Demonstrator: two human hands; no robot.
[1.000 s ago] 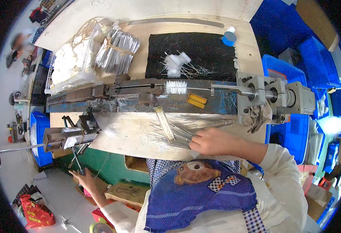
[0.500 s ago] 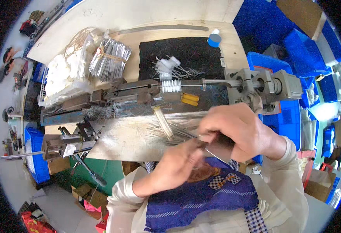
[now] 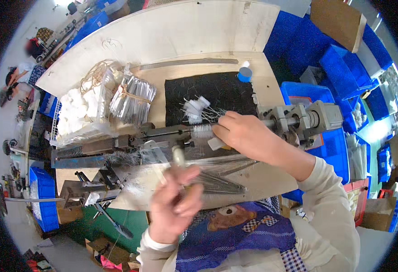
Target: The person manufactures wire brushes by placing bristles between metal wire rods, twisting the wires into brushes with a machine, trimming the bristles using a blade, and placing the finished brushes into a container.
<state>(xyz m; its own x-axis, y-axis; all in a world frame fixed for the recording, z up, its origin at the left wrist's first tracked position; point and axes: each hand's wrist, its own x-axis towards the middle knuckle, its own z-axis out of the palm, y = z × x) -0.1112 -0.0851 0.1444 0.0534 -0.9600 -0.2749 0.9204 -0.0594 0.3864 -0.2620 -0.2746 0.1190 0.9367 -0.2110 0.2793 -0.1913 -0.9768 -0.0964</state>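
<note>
A white-bristled wire brush (image 3: 202,131) lies along the machine (image 3: 162,134) on the bench. My right hand (image 3: 249,136) is closed at the brush's right end, its fingers hiding the stem. A small whitish piece (image 3: 216,144) shows just under those fingertips. My left hand (image 3: 176,201), smeared by motion, has its fingers curled at the lower end of a pale lever handle (image 3: 178,156). Close to its fingertips is a pale flat strip (image 3: 157,153); whether the hand holds it I cannot tell. Several thin wires (image 3: 221,181) lie on the bench between my hands.
Several finished brushes (image 3: 194,109) rest on a black cloth (image 3: 226,86) behind the machine. A tied wire bundle (image 3: 133,97) and a basket of white material (image 3: 83,111) stand far left. A blue-lidded container (image 3: 245,75) is at the back; blue bins (image 3: 344,68) line the right.
My hands were together at the front edge around a dark flat piece. They have parted: the right moved forward to the brush, the left leftward to the lever handle. The view has shifted.
</note>
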